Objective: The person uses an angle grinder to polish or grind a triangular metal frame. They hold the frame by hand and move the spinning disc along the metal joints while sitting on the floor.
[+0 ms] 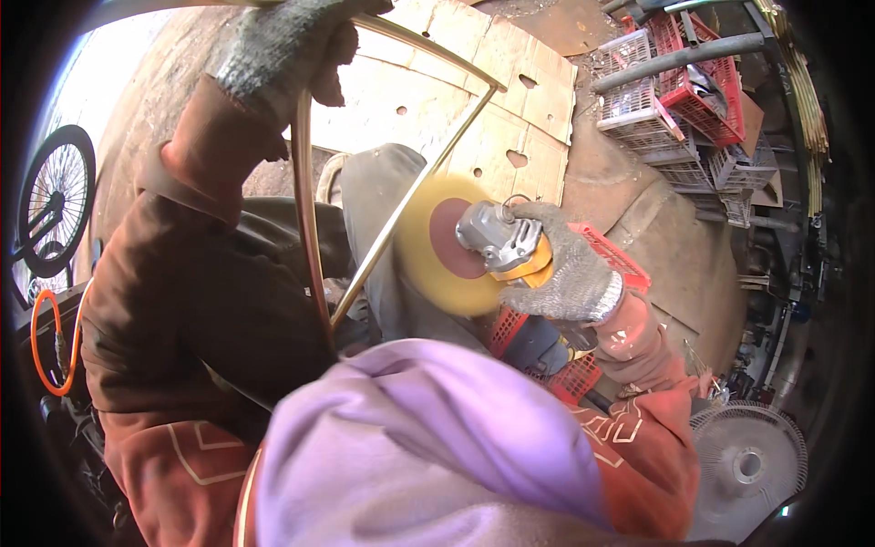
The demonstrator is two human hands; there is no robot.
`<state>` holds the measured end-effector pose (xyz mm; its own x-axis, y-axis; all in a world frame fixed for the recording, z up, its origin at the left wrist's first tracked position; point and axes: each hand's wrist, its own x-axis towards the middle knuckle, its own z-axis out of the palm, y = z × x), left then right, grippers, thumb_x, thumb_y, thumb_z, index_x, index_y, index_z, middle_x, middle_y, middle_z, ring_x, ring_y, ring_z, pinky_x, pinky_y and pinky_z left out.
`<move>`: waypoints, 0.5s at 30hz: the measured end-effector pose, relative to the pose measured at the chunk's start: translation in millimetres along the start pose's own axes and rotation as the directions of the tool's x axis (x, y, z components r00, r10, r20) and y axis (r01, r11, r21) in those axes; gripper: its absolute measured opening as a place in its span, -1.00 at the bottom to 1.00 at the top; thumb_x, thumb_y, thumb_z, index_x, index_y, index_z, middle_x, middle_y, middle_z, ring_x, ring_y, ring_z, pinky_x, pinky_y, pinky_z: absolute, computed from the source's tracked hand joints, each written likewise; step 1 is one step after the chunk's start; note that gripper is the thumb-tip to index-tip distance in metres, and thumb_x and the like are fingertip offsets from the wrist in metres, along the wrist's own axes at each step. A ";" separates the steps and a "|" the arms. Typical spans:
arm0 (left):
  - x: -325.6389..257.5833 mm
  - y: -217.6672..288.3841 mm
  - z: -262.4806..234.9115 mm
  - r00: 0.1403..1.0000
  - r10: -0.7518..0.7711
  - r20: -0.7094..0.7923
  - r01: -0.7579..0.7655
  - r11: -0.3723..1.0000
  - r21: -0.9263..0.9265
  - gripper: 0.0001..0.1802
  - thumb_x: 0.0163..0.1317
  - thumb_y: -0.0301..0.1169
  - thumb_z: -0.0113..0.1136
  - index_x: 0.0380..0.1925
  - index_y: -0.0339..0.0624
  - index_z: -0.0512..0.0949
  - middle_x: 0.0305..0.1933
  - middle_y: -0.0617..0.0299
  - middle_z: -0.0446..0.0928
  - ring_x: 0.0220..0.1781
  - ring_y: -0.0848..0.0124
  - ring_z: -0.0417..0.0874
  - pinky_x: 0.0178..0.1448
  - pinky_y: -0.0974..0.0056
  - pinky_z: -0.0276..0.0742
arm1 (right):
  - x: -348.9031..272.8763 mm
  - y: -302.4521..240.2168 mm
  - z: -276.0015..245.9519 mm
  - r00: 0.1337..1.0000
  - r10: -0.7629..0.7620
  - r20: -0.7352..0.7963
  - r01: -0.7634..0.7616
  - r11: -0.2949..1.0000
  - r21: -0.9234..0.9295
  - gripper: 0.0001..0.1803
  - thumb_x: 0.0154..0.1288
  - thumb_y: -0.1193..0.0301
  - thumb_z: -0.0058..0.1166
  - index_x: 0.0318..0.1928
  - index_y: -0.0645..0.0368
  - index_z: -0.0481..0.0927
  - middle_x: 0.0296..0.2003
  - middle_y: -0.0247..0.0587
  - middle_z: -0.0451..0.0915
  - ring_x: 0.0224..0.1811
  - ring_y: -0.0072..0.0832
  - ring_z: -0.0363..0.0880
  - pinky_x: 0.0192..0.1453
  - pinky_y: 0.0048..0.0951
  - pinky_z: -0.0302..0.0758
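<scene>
My left hand (287, 55), in a grey knit glove, is closed round the upper part of a brass-coloured metal tube frame (467, 130). The frame slants down across my lap, its tubes meeting near my knees. In my right hand (579, 264), also gloved, is an angle grinder (497, 239) with a grey head and yellow body. A large yellow buffing wheel (417, 273) with a dark red centre is fitted to it, smeared as if spinning. The wheel's left edge lies close by the slanting tube; whether they touch, I cannot tell.
Flattened cardboard (547, 100) covers the floor ahead. Red and white plastic crates (638, 118) are stacked at the far right, and a red crate (615, 255) stands beyond my right hand. A fan guard (752, 492), bicycle wheel (55, 201) and orange hose (36, 342) flank me.
</scene>
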<state>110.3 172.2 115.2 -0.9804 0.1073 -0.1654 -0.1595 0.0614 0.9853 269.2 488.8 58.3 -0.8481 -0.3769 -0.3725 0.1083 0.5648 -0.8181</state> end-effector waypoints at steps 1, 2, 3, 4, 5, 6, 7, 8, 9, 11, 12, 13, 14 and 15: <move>-0.1 -1.4 -1.3 0.999 0.024 0.028 -0.024 1.000 0.001 -0.69 0.38 -0.16 0.27 -0.35 -0.20 0.67 -0.65 0.23 0.47 -0.67 0.44 0.49 -0.59 0.34 0.43 | 3.3 3.9 1.1 0.999 -0.032 0.000 0.032 0.998 -0.056 -0.02 -0.02 0.39 0.60 0.39 0.13 0.27 0.17 -0.07 0.53 0.24 -0.30 0.56 0.31 -0.26 0.54; 1.2 -4.0 -2.7 0.997 0.047 0.057 -0.047 0.999 0.000 -0.67 0.39 -0.14 0.26 -0.33 -0.20 0.67 -0.63 0.23 0.48 -0.66 0.44 0.49 -0.57 0.33 0.43 | 5.8 6.1 1.7 0.998 -0.062 -0.001 0.062 0.992 -0.111 -0.01 -0.02 0.39 0.59 0.39 0.12 0.26 0.16 -0.07 0.54 0.23 -0.29 0.56 0.30 -0.25 0.55; 5.6 -15.2 -5.4 0.987 0.138 0.085 -0.148 0.981 0.127 -0.76 0.40 -0.22 0.22 -0.16 -0.15 0.65 -0.61 0.29 0.44 -0.64 0.48 0.46 -0.53 0.35 0.42 | 6.9 5.9 1.5 1.000 -0.009 0.005 0.009 0.999 -0.038 -0.02 -0.01 0.38 0.59 0.39 0.12 0.26 0.16 -0.07 0.54 0.23 -0.29 0.56 0.30 -0.25 0.55; 13.8 -35.8 -8.5 0.966 0.222 0.130 -0.248 0.938 0.242 -0.75 0.42 -0.30 0.18 0.01 -0.11 0.64 -0.59 0.36 0.40 -0.63 0.53 0.43 -0.49 0.37 0.41 | 6.8 5.1 0.6 0.999 0.051 0.013 -0.051 0.998 0.033 -0.02 -0.01 0.38 0.59 0.38 0.12 0.26 0.16 -0.07 0.54 0.23 -0.28 0.56 0.30 -0.24 0.55; 5.0 -39.8 -20.8 0.945 0.294 0.143 -0.327 0.865 0.382 -0.65 0.43 -0.38 0.14 0.17 -0.07 0.62 -0.56 0.42 0.35 -0.61 0.58 0.41 -0.45 0.38 0.39 | 11.9 1.2 1.9 0.996 0.071 0.062 -0.077 0.991 0.107 -0.02 -0.01 0.38 0.59 0.38 0.12 0.26 0.16 -0.06 0.54 0.23 -0.28 0.57 0.29 -0.23 0.55; -5.0 -39.4 -33.0 0.939 0.324 0.118 -0.341 0.826 0.448 -0.65 0.44 -0.41 0.11 0.19 -0.08 0.61 -0.56 0.40 0.37 -0.60 0.57 0.43 -0.44 0.38 0.41 | 17.1 -1.2 3.5 0.996 0.026 0.082 -0.034 0.994 0.101 -0.02 -0.01 0.37 0.60 0.38 0.12 0.26 0.16 -0.06 0.54 0.23 -0.27 0.57 0.29 -0.23 0.55; 3.4 -46.7 -28.4 0.921 0.363 0.144 -0.386 0.795 0.468 -0.64 0.44 -0.44 0.07 0.20 -0.09 0.60 -0.55 0.39 0.39 -0.59 0.57 0.45 -0.44 0.37 0.43 | 16.0 4.2 1.0 0.998 0.027 0.052 -0.031 0.996 0.084 -0.02 -0.01 0.37 0.60 0.38 0.12 0.26 0.16 -0.05 0.54 0.23 -0.27 0.57 0.29 -0.22 0.55; 11.0 -52.3 -24.6 0.901 0.401 0.168 -0.429 0.760 0.487 -0.63 0.45 -0.46 0.04 0.22 -0.10 0.58 -0.55 0.38 0.41 -0.58 0.56 0.47 -0.43 0.36 0.45 | 14.9 9.3 -1.4 0.999 0.026 0.023 -0.028 0.997 0.068 -0.02 -0.01 0.37 0.60 0.38 0.12 0.26 0.16 -0.04 0.54 0.23 -0.26 0.57 0.29 -0.21 0.55; 18.2 -57.3 -22.4 0.915 0.360 0.180 -0.403 0.807 0.431 -0.63 0.46 -0.46 0.03 0.22 -0.10 0.58 -0.55 0.37 0.42 -0.59 0.56 0.47 -0.43 0.36 0.45 | 13.8 13.8 -3.9 1.000 0.028 0.009 -0.028 0.998 0.057 -0.02 0.00 0.37 0.60 0.38 0.11 0.25 0.16 -0.04 0.54 0.22 -0.27 0.57 0.29 -0.21 0.55; 18.3 -52.2 -25.7 0.946 0.270 0.177 -0.317 0.880 0.353 -0.63 0.47 -0.45 0.00 0.21 -0.09 0.59 -0.54 0.34 0.43 -0.59 0.56 0.48 -0.43 0.35 0.45 | 16.1 17.1 -9.0 1.000 -0.007 0.018 0.006 0.999 0.039 -0.02 0.00 0.37 0.60 0.38 0.11 0.24 0.15 -0.03 0.54 0.22 -0.27 0.58 0.29 -0.21 0.55; 16.5 -48.1 -24.5 0.968 0.203 0.145 -0.239 0.921 0.307 -0.63 0.47 -0.47 0.00 0.22 -0.09 0.59 -0.54 0.34 0.44 -0.59 0.56 0.47 -0.43 0.35 0.45 | 17.2 21.0 -10.7 1.000 0.006 0.023 -0.007 0.999 0.047 -0.01 0.00 0.37 0.59 0.39 0.11 0.23 0.15 -0.03 0.55 0.21 -0.28 0.58 0.29 -0.21 0.55; 13.0 -38.8 -19.1 0.983 0.137 0.121 -0.164 0.954 0.251 -0.62 0.47 -0.48 -0.01 0.22 -0.09 0.59 -0.54 0.34 0.44 -0.59 0.57 0.47 -0.43 0.36 0.45 | 18.0 26.8 -12.6 1.000 0.022 0.021 -0.023 0.999 0.049 -0.01 0.01 0.38 0.59 0.39 0.10 0.23 0.14 -0.03 0.55 0.21 -0.28 0.58 0.29 -0.21 0.55; 12.8 -32.9 -15.1 0.992 0.070 0.102 -0.088 0.977 0.192 -0.61 0.46 -0.50 -0.02 0.22 -0.09 0.59 -0.54 0.34 0.45 -0.58 0.57 0.47 -0.43 0.36 0.45 | 18.9 31.6 -14.6 0.999 0.039 0.019 -0.040 0.998 0.051 -0.01 0.01 0.38 0.58 0.39 0.10 0.22 0.14 -0.03 0.56 0.21 -0.28 0.58 0.29 -0.21 0.55; 16.8 -36.6 -15.1 0.991 0.071 0.111 -0.091 0.978 0.186 -0.60 0.45 -0.52 -0.02 0.22 -0.08 0.59 -0.52 0.35 0.45 -0.58 0.59 0.46 -0.43 0.39 0.44 | 19.9 35.0 -16.8 0.999 0.043 0.013 -0.043 0.997 0.057 -0.01 0.01 0.38 0.58 0.39 0.09 0.22 0.14 -0.02 0.56 0.21 -0.28 0.58 0.29 -0.21 0.55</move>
<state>97.9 156.8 77.1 -0.9703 0.2209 -0.0989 -0.0454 0.2351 0.9709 247.4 513.4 29.7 -0.8361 -0.3616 -0.4125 0.1742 0.5380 -0.8248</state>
